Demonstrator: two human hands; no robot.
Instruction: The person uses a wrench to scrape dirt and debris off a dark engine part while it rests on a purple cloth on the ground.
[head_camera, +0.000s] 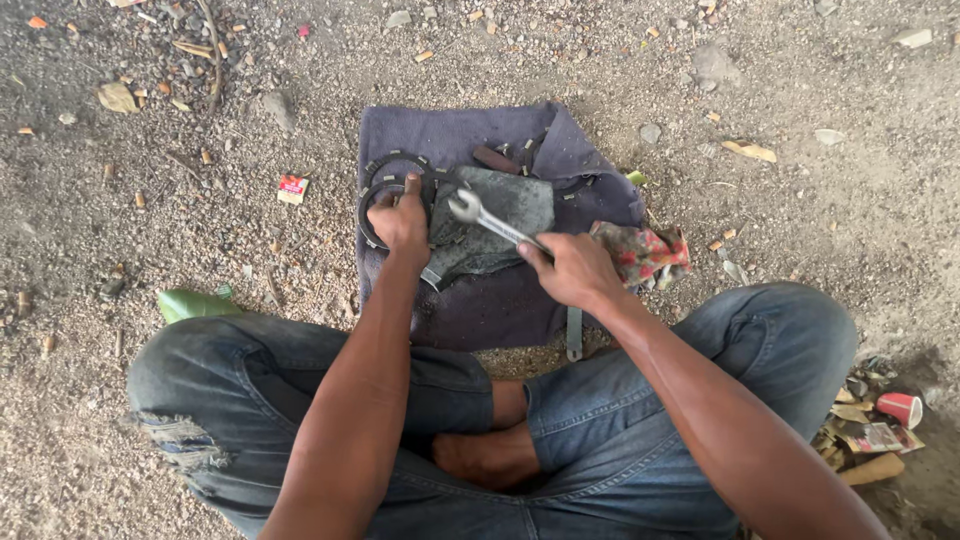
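Observation:
My right hand grips the handle of a silver open-end wrench, whose jaw points up-left over a flat grey slab. My left hand presses down on a stack of dark metal rings at the left of a purple-grey cloth spread on the dirt. The wrench jaw sits just right of the left hand, a little apart from the rings. More dark ring parts lie near the cloth's far edge.
I sit cross-legged in blue jeans on gravelly ground. A red patterned rag lies right of the cloth, a green leaf at left, a small red packet beyond it, litter with a red cup at right.

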